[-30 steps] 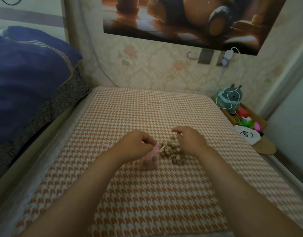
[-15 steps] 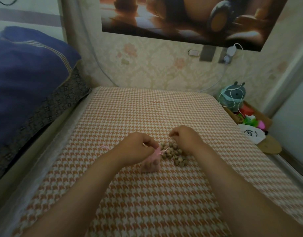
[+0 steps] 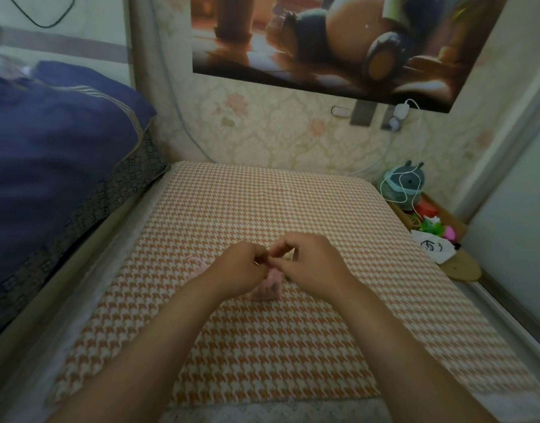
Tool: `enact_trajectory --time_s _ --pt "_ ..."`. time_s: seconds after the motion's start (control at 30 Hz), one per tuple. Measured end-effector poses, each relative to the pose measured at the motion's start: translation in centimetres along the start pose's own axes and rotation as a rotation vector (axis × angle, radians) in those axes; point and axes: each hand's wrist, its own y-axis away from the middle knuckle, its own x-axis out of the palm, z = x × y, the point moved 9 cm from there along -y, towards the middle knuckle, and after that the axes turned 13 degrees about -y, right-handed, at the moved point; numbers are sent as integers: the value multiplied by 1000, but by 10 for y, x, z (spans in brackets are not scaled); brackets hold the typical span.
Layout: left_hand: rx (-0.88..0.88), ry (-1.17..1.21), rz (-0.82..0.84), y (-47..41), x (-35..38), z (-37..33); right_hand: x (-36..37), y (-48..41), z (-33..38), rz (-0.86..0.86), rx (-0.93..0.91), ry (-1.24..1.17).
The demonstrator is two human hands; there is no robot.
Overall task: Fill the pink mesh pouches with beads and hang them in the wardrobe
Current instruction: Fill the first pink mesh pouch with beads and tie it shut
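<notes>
left grip (image 3: 241,267): clenched. The fingers are curled in and pinch the top of the pink mesh pouch (image 3: 267,290).
right grip (image 3: 311,262): also grasping. Thumb and forefinger are pinched together right at the pouch's mouth, touching the left fingertips. I can't tell from my feed if it's got mesh or drawstring.
pouch: sits upright-ish on the houndstooth cloth (image 3: 262,209), just below and between both hands, with its bottom resting on the cloth. It's too blurry to see what's inside.
other pink bit (image 3: 198,267): looks like a second pouch or its string, lying flat just left of the left wrist.
cloth: orange-and-white check with a lacy white trim along the near edge.
left side: blue bedding (image 3: 55,141) piled up beside the cloth, higher than it.
back wall: floral wallpaper, a big poster (image 3: 323,41), and a white charger (image 3: 400,111) plugged in under it with its cable trailing down.
right side: a teal plush toy (image 3: 407,181) with the cable looped over it. Near it is a white bag (image 3: 433,247) with a doodle on it, well apart from the hands.
</notes>
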Motion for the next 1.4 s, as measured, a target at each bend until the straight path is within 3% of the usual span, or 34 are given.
enact_trajectory --time_s 0.33,0.53,0.83,1.23,1.4 --pt "31 8 40 3 -2 -1 18 3 7 145 -83 312" --pt "0 -107 -90 1 -17 4 13 2 -1 169 -68 339" --pt "-46 -159 -23 4 -14 1 20 2 -4 238 -53 348" --pt "-133 -218 -137 7 -23 -4 19 3 -9 362 20 280" --pt "-128 -194 -61 3 -12 0 13 4 -12 347 57 312"
